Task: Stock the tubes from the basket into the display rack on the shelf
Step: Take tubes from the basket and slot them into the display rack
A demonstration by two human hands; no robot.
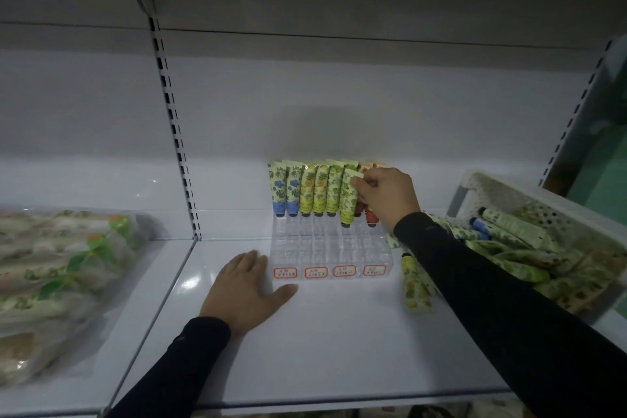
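Note:
A clear display rack (327, 249) with red-bordered labels stands on the white shelf (339, 343). Several tubes stand upright in its back rows: blue ones (284, 192) at the left, yellow ones (314, 192), green ones, and red ones mostly hidden behind my right hand. My right hand (386, 195) is shut on the top of a green tube (348, 197), which stands slightly tilted in a slot one row forward. My left hand (246, 285) lies flat and open on the shelf, touching the rack's front left corner. A white perforated basket (529, 200) at the right holds several tubes.
A loose yellow tube (414, 283) lies on the shelf between the rack and the basket, partly under my right arm. Clear plastic bags of packaged goods (61, 282) fill the neighbouring shelf at the left. A slotted upright (176, 146) divides the shelf bays.

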